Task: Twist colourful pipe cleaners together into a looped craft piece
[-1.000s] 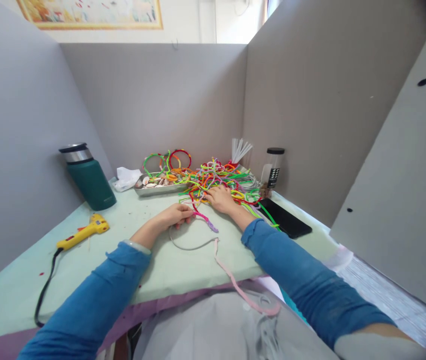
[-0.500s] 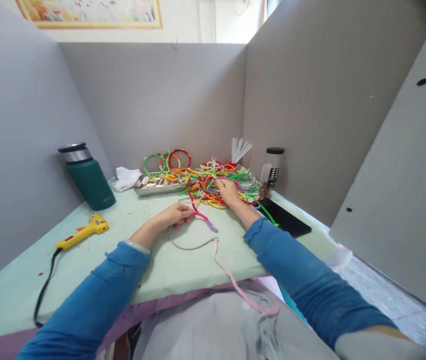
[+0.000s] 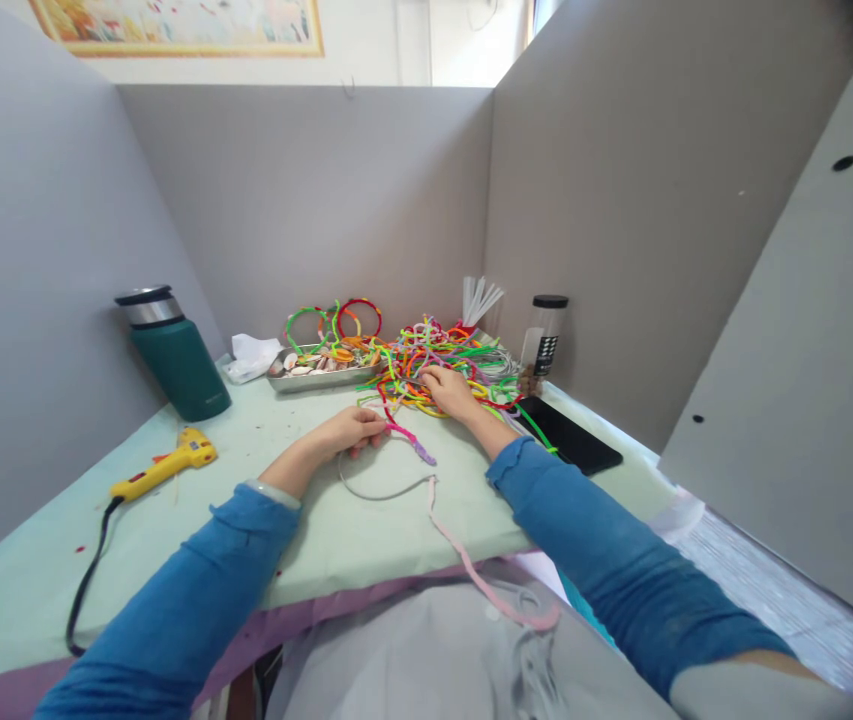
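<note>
My left hand point(image 3: 355, 430) is closed in a pinch on a pink and purple fuzzy stem point(image 3: 412, 443) above the table. A thin grey wire point(image 3: 381, 497) curves from near that hand toward a pale pink strip point(image 3: 460, 550), which hangs over the table's front edge onto the lap. At the front of a tangled pile of coloured stems point(image 3: 463, 350), my right hand point(image 3: 445, 390) has its fingers pressed together. What those fingertips hold, if anything, is too small to make out.
A metal tray point(image 3: 321, 380) of shells stands left of the pile, with coloured rings point(image 3: 360, 318) behind. A green bottle point(image 3: 182, 365) and a yellow glue gun point(image 3: 167, 470) are at left. A clear jar point(image 3: 544, 340) and a black phone point(image 3: 572, 436) are at right.
My right hand has moved slightly left and toward me at the pile. My left hand and the pink and purple stem have stayed in place.
</note>
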`<state>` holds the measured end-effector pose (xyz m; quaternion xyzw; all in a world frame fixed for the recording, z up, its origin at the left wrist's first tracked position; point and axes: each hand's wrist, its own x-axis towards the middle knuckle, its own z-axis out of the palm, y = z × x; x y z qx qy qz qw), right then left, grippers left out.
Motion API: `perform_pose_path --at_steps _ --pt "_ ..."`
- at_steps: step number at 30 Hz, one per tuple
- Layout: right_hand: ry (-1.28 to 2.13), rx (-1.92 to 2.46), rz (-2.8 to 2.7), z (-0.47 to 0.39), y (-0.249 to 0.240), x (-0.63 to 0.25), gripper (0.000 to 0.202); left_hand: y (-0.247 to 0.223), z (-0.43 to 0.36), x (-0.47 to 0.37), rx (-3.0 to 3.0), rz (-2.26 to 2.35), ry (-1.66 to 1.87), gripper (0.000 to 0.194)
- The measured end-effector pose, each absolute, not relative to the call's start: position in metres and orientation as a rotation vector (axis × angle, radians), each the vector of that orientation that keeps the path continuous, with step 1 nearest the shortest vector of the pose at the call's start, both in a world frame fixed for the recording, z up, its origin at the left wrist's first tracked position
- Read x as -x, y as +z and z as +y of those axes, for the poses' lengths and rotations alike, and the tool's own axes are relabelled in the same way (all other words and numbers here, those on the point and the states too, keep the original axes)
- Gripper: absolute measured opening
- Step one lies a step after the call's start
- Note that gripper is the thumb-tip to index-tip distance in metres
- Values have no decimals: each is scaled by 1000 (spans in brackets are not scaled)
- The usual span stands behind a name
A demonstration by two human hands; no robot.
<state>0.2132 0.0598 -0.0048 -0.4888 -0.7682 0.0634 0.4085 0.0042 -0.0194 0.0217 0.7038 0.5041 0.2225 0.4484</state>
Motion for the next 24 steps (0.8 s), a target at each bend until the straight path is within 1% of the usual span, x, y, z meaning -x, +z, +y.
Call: perform_pose_path --at_steps 7,15,19,24 --pt "106 1256 -2069 60 -7 -213 30 22 -20 -3 -1758 1244 535 40" --pt "133 1245 -2085 61 -9 -211 29 23 -21 -3 -1782 1263 513 42" --pt "130 1253 -1923 64 -4 -216 29 24 -22 -4 -1777 1262 515 41" --pt "136 1485 -1637 73 -1 -230 32 23 -20 -3 -1778 1256 506 41"
